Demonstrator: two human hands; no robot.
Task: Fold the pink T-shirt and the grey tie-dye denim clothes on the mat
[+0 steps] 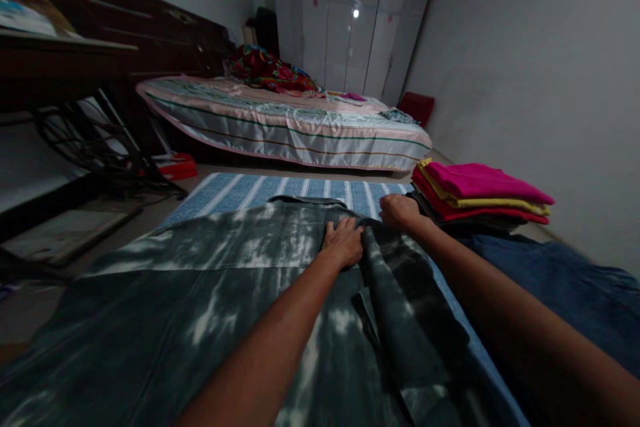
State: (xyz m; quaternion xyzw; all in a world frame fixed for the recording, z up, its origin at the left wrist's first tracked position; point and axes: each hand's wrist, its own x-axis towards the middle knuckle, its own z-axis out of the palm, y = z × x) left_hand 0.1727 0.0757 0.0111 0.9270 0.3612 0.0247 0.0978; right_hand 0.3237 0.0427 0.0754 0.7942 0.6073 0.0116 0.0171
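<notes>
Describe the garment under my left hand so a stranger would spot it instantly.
Find the bed, then the striped blue cloth nearer the camera. Over that lies a dark grey garment, beneath your left hand. Unlike the folded stack to its right, it is mostly spread out and streaked with pale patches.

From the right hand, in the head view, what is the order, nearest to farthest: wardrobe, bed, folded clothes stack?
1. Folded clothes stack, just right of the right hand.
2. Bed, ahead, mostly leftward.
3. Wardrobe, beyond the bed.
</notes>
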